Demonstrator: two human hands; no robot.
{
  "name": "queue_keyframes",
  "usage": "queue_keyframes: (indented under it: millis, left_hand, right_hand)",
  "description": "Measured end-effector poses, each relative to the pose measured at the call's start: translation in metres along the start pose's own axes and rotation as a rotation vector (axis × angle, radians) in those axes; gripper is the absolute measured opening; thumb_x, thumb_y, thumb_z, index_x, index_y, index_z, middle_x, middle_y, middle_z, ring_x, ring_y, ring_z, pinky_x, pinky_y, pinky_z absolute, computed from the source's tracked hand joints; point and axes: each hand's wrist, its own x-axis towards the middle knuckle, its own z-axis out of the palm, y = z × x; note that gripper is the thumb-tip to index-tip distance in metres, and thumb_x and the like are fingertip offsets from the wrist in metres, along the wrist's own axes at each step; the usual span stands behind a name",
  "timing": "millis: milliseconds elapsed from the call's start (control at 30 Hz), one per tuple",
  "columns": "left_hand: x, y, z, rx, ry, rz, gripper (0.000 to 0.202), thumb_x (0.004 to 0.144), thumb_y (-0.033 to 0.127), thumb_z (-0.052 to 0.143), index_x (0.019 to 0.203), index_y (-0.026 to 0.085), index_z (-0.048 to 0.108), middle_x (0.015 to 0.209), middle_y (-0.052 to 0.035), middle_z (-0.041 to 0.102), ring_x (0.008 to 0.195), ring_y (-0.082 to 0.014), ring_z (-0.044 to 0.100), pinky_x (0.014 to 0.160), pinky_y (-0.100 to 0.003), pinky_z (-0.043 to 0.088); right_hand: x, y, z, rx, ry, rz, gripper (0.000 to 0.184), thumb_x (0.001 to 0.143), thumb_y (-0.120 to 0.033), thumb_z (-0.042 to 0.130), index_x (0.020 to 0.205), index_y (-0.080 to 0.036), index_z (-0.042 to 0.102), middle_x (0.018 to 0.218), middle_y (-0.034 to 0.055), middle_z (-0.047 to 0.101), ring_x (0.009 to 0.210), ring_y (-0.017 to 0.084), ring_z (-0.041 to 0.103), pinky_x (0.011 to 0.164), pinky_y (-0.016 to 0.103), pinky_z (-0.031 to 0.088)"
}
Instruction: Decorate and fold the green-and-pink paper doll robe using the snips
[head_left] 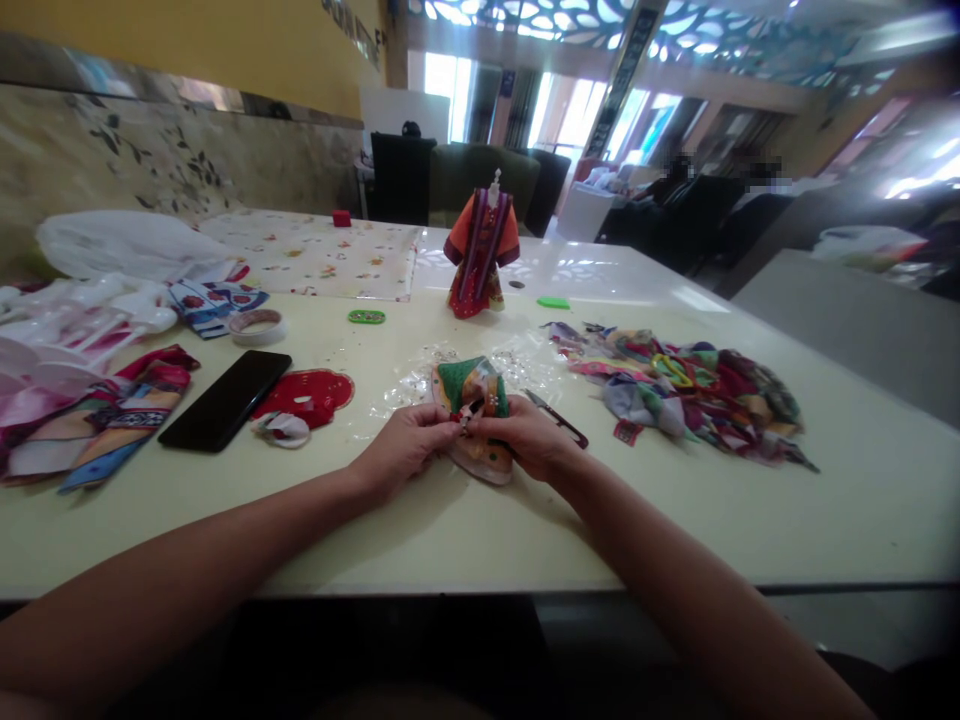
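Head view:
- left hand point(401, 450) and right hand point(525, 437) both pinch tightly, gripping a green-and-orange cloth garment point(472, 385)
- garment sits mid-table point(825, 520), toward the front edge
- small scissors point(561, 420) lie just beside the right hand

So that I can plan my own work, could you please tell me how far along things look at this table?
Looks done: a miniature orange-and-red robe standing dressed on a small form. In hand: the left hand and right hand pinch a small green-and-orange patterned fabric piece, with dark red snips beside it. Seemingly left: a loose heap of multicoloured fabric scraps on the cream table.
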Motion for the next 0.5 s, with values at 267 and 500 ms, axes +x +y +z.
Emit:
queue_keyframes:
  millis: [267, 500]
  left_hand:
    - [-0.0019, 0.0018, 0.0018, -0.046, 0.015, 0.022, 0.03, 0.073, 0.04, 0.075, 0.078, 0.017, 0.057, 0.055, 0.0081, 0.039, 0.039, -0.0014, 0.023, 0.037, -0.017, 0.013]
    - [-0.0001, 0.009, 0.001, -0.17, 0.054, 0.002, 0.029, 0.071, 0.033, 0.078, 0.075, 0.016, 0.054, 0.053, 0.0081, 0.041, 0.04, -0.0013, 0.025, 0.036, -0.015, 0.013]
  right_hand:
    - [-0.0007, 0.001, 0.0, -0.044, 0.002, -0.041, 0.021, 0.06, -0.025, 0.082, 0.076, -0.014, 0.074, 0.075, 0.0012, 0.072, 0.07, 0.012, 0.063, 0.073, 0.026, 0.049]
    - [-0.0014, -0.0023, -0.0012, 0.073, -0.012, -0.018, 0.027, 0.066, -0.034, 0.081, 0.084, -0.016, 0.074, 0.082, 0.0034, 0.074, 0.074, 0.014, 0.066, 0.077, 0.027, 0.052]
